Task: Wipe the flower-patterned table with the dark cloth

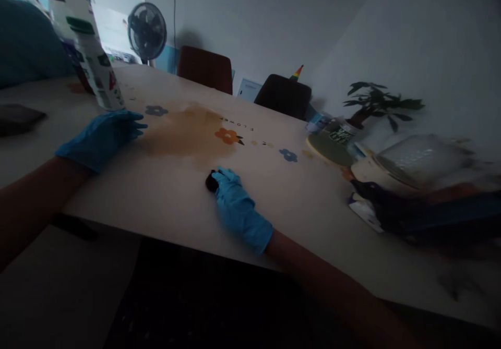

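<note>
My right hand (237, 205), in a blue glove, closes over a small, dark, rounded thing (211, 183) on the white tabletop (156, 195). The glove hides most of it, so its kind cannot be made out. My left hand (105, 139), gloved in the same blue, hovers or rests at the left, fingers stretched out and apart, holding nothing. Just behind it stands a white bottle with a green cap (96, 70). Between my hands, a brownish-orange wet-looking patch (183, 135) spreads over the table beside a printed orange flower (227, 135).
At the left are another bottle (58, 12) and a dark cloth-like thing (18, 119). A fan (147, 31) and two chairs (205, 70) stand beyond the table. On the right are a potted plant (364, 111), a clear plastic bag (426, 156) and a blurred dark bundle (430, 213).
</note>
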The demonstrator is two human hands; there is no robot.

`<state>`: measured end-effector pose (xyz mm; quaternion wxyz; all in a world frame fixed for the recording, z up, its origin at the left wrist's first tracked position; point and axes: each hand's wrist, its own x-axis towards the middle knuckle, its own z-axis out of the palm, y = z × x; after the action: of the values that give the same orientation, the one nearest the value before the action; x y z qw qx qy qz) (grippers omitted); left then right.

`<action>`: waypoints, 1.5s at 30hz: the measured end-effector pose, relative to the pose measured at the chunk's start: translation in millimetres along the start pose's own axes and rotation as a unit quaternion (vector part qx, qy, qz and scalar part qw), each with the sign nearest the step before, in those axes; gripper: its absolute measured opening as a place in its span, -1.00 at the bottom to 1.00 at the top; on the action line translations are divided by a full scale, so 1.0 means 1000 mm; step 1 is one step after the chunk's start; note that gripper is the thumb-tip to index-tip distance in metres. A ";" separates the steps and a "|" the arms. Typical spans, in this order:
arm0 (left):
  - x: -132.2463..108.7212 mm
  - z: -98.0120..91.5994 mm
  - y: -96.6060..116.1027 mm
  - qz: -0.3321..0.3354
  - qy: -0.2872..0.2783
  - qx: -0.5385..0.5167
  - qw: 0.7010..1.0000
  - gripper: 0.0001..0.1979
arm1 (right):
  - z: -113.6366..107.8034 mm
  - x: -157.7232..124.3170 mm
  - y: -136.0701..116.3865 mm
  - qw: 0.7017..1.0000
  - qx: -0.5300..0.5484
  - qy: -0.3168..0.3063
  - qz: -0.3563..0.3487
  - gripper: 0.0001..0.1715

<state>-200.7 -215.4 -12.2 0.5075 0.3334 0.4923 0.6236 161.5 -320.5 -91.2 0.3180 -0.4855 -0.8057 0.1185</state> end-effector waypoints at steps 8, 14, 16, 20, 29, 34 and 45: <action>-0.005 0.007 0.001 0.008 0.012 -0.008 1.000 -0.88 | -0.115 -0.030 -0.002 0.991 0.131 0.011 -0.005 -0.39; -0.004 0.002 -0.004 0.029 -0.026 0.003 0.999 -0.89 | -0.116 -0.101 0.017 0.974 0.034 -0.151 -0.164 -0.42; -0.004 0.002 -0.004 0.029 -0.029 0.011 0.999 -0.88 | -0.100 -0.093 0.021 0.967 0.011 -0.170 -0.190 -0.39; -0.005 0.006 -0.004 0.036 -0.010 0.004 0.999 -0.86 | -0.071 -0.040 0.031 0.963 -0.011 -0.177 -0.204 -0.46; 0.002 0.002 -0.006 0.046 -0.014 -0.006 0.999 -0.89 | -0.047 0.071 0.078 0.999 0.027 -0.040 -0.017 -0.52; 0.003 0.002 -0.008 0.039 -0.023 -0.021 0.999 -0.89 | -0.079 0.071 0.078 0.992 0.057 0.050 0.101 -0.42; 0.009 0.007 0.018 -0.038 0.073 -0.142 0.986 -0.82 | -0.074 -0.053 0.027 0.955 0.040 -0.172 -0.240 -0.52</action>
<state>-202.5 -205.4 6.4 0.5355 0.1927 0.4468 0.6902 244.0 -361.5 -68.7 0.2132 -0.2373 -0.9353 0.1529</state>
